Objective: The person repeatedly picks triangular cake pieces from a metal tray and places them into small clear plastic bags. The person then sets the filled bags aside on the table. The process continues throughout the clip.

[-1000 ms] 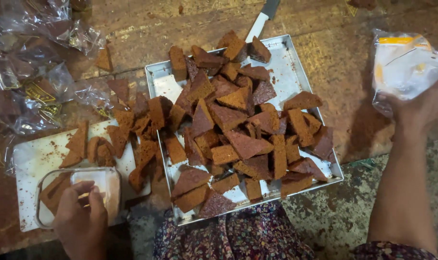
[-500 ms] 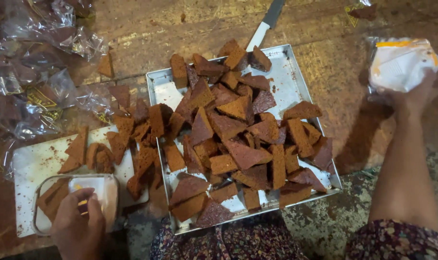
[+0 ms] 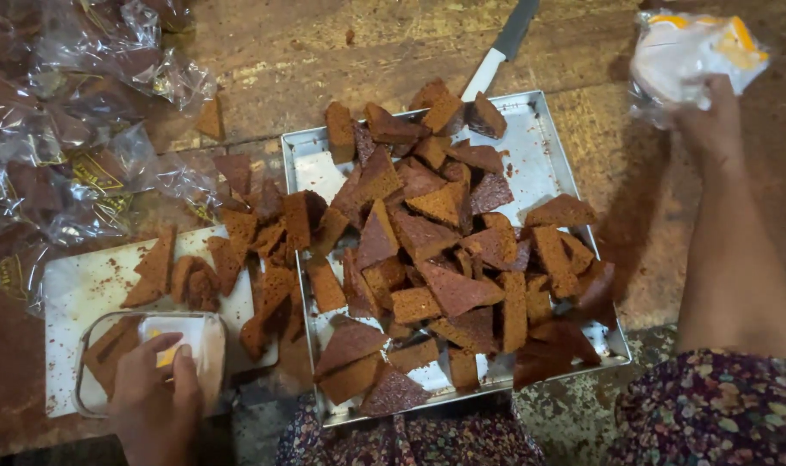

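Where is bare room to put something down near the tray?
Bare wood lies above the metal tray, left of the knife, and between tray and right hand. Crowded: tray middle, white board, plastic bags.

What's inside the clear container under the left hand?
In the clear container, brown cake pieces and a white-and-yellow liner show; the left hand covers the rest.

Clear plastic container (image 3: 151, 362) lies low on the white board; crumpled plastic packet (image 3: 691, 56) held aloft.
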